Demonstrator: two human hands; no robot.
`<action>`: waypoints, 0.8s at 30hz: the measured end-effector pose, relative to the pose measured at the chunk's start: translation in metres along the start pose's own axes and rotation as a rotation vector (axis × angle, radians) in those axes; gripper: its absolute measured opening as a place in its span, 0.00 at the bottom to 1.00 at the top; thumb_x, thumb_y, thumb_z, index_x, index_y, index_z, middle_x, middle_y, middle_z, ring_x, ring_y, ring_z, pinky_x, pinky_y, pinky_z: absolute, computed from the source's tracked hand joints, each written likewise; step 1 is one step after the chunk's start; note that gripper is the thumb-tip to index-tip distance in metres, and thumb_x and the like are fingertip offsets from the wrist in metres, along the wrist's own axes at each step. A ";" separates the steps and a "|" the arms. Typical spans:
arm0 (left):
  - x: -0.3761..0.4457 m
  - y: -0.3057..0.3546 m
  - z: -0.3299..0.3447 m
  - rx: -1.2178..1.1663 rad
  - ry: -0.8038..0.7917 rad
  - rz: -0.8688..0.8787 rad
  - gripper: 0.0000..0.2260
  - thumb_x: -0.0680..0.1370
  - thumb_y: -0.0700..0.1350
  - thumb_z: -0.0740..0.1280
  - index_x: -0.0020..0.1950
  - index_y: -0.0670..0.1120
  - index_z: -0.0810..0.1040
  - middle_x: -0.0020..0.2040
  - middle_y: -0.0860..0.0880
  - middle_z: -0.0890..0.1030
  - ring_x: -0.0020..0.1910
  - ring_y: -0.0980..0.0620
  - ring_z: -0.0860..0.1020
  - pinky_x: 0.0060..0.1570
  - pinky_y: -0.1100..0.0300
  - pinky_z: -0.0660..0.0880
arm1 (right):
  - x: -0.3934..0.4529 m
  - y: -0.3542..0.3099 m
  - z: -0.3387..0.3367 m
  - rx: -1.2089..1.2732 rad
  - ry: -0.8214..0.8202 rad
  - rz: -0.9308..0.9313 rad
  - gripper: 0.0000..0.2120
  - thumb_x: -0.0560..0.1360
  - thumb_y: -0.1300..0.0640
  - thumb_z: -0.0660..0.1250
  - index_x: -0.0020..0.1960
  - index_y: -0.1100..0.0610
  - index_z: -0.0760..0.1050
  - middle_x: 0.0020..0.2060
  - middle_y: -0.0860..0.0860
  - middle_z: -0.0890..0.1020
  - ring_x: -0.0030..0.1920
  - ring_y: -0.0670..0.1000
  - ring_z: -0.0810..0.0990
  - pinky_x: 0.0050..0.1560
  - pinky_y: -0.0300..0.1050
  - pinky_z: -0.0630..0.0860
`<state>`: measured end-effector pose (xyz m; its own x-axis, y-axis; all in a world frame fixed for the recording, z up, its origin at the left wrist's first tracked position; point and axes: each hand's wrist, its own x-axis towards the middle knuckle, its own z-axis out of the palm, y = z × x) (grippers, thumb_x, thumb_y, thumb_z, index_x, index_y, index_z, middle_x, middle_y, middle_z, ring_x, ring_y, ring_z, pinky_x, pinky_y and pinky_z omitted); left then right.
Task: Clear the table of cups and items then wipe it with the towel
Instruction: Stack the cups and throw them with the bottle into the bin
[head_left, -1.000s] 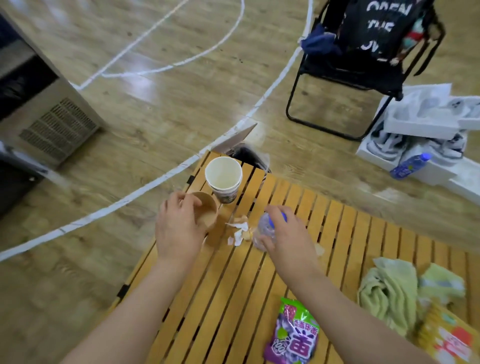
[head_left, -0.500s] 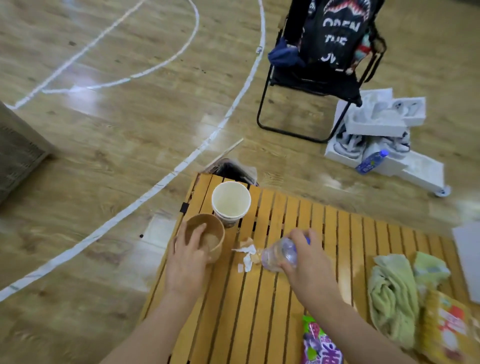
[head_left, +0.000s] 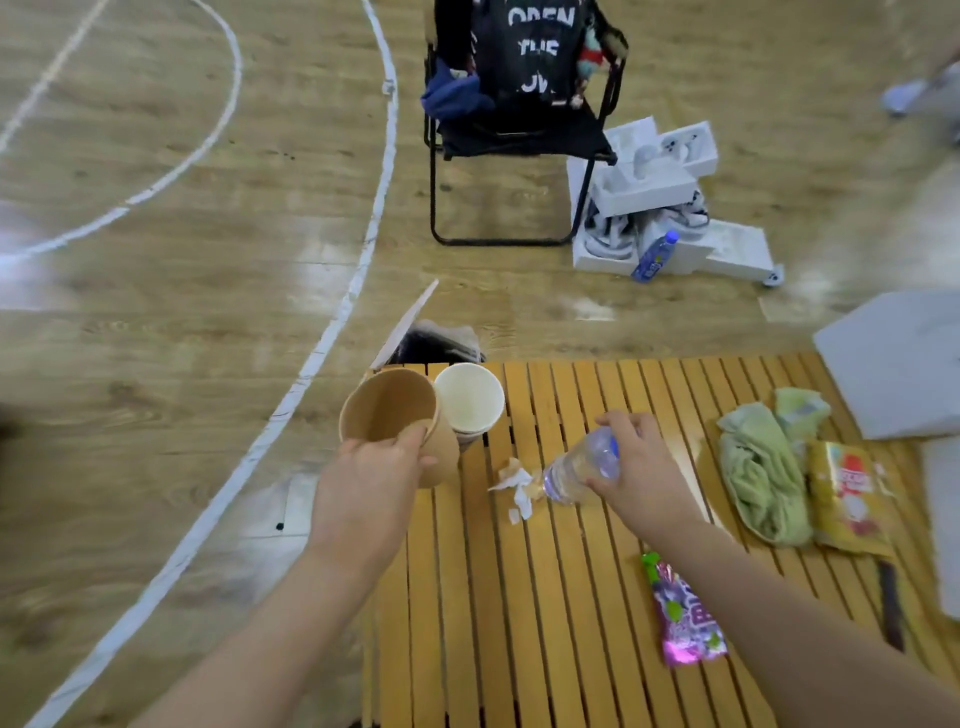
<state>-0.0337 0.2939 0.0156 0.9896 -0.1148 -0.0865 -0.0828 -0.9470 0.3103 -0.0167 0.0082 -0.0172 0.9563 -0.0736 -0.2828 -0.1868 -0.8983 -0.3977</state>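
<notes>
Clearing has barely begun: my left hand (head_left: 363, 478) grips the brown cup (head_left: 395, 421), my right hand (head_left: 641, 470) the plastic bottle (head_left: 579, 467). Between them lie paper scraps (head_left: 517, 486); the white cup (head_left: 470, 402) stands beyond; right of my right hand, the towel (head_left: 763, 478) waits unused on the table (head_left: 519, 623).

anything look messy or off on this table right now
Torn paper scraps litter the slats mid-table, beside the plastic bottle in the right hand. The green towel lies crumpled.
</notes>
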 end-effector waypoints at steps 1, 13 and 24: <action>0.001 -0.001 -0.006 -0.009 0.019 -0.007 0.09 0.82 0.51 0.62 0.46 0.49 0.65 0.38 0.50 0.82 0.37 0.44 0.74 0.34 0.51 0.76 | 0.000 -0.003 -0.002 -0.053 -0.013 0.033 0.29 0.71 0.47 0.73 0.68 0.44 0.64 0.68 0.50 0.64 0.61 0.56 0.74 0.54 0.54 0.77; 0.048 -0.017 -0.089 -0.028 0.279 0.023 0.12 0.80 0.51 0.64 0.44 0.43 0.70 0.32 0.44 0.77 0.30 0.38 0.74 0.28 0.50 0.71 | -0.039 -0.063 0.024 -0.439 0.154 -0.354 0.24 0.68 0.54 0.76 0.62 0.56 0.76 0.67 0.59 0.75 0.71 0.58 0.72 0.67 0.58 0.73; 0.077 0.004 -0.053 -0.062 0.178 0.483 0.05 0.76 0.45 0.73 0.42 0.46 0.80 0.32 0.51 0.79 0.32 0.46 0.76 0.35 0.53 0.73 | 0.015 -0.118 0.041 0.135 0.122 0.149 0.26 0.71 0.65 0.71 0.65 0.55 0.65 0.62 0.52 0.68 0.50 0.52 0.76 0.46 0.47 0.77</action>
<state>0.0483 0.2968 0.0601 0.8454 -0.4766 0.2412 -0.5333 -0.7785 0.3310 0.0106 0.1312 -0.0103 0.9346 -0.2599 -0.2427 -0.3481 -0.8082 -0.4750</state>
